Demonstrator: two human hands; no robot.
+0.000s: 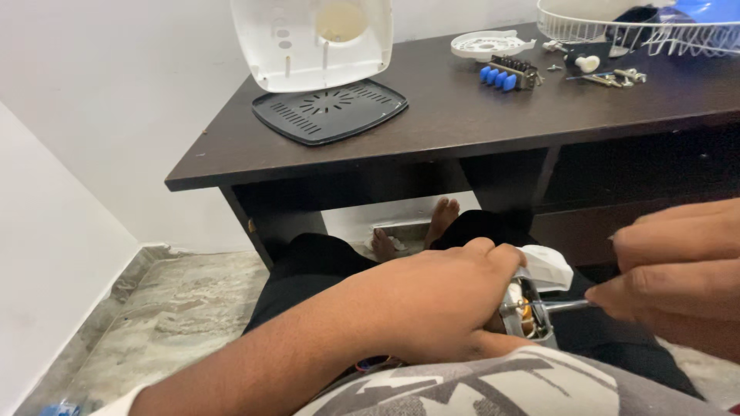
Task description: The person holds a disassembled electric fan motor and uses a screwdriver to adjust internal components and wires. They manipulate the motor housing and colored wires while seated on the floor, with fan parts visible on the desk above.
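My left hand is wrapped around a small fan motor with a white plastic housing and bare metal frame, held over my lap. My right hand pinches a thin metal tool or shaft that meets the motor from the right. Copper windings show inside the frame. Most of the motor is hidden under my left fingers.
A dark wooden desk stands ahead. On it lie a black vented base plate, a white plastic fan base cover, a blue-buttoned switch block, a white round part, loose screws and a white wire grille. Marble floor lies at left.
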